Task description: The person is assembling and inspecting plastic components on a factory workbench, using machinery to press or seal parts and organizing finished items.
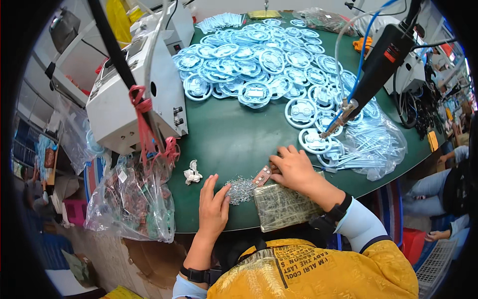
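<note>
My left hand (214, 205) rests at the near edge of the green table, fingers stretched out. Its thumb and forefinger touch the left side of a small heap of silver screws (240, 190). Across the heap, my right hand (295, 170) has its thumb and fingertips on a small reddish-brown flat piece with metal dots (262, 176), which looks like a circuit board. Part of that piece is hidden under the fingers. Below my right wrist lies a block wrapped in clear tape (285, 207), close against the screws.
Light-blue toy steering wheels (256, 92) are piled over the far table. An electric screwdriver (348, 110) hangs at the right, above a bag of blue rods (376, 142). At left stand a white machine (142, 99), crumpled tissue (192, 172) and a clear bag of parts (134, 202).
</note>
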Demonstrator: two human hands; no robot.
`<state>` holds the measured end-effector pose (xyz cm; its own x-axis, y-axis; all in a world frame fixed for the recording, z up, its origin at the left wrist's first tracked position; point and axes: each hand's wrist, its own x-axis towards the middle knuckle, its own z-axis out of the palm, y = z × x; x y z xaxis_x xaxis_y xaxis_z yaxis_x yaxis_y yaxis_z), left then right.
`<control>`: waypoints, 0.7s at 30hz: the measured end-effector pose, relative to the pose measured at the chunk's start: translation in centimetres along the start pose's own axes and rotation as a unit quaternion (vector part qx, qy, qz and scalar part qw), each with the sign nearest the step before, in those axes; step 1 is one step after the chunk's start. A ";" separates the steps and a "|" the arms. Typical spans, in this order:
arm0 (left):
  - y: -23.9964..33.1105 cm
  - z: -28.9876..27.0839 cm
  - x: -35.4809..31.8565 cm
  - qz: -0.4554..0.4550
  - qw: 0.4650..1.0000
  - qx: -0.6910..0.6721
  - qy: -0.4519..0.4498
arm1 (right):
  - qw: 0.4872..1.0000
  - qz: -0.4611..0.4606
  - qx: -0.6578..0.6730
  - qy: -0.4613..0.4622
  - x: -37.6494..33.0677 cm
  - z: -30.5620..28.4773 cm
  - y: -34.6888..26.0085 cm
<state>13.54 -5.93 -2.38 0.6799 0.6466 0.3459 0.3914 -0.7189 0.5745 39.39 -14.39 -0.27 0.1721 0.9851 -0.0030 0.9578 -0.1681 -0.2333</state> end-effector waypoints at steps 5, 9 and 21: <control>-0.5 -0.5 -0.8 -0.009 1.000 0.002 0.017 | 0.991 -0.109 -0.012 0.083 0.1 0.7 0.0; 0.2 -0.4 -2.0 -0.012 0.999 -0.027 0.016 | 0.980 -0.184 0.034 0.063 0.9 1.2 -0.2; 1.3 -0.9 -5.0 0.010 0.999 -0.036 0.035 | 0.991 -0.127 0.003 0.033 -0.8 -0.4 1.1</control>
<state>10.12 -9.85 -2.74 0.6404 0.6511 0.4074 0.3313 -0.7128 0.6182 40.38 -15.40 -0.17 -0.0594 0.9911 0.1194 0.9706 0.0853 -0.2249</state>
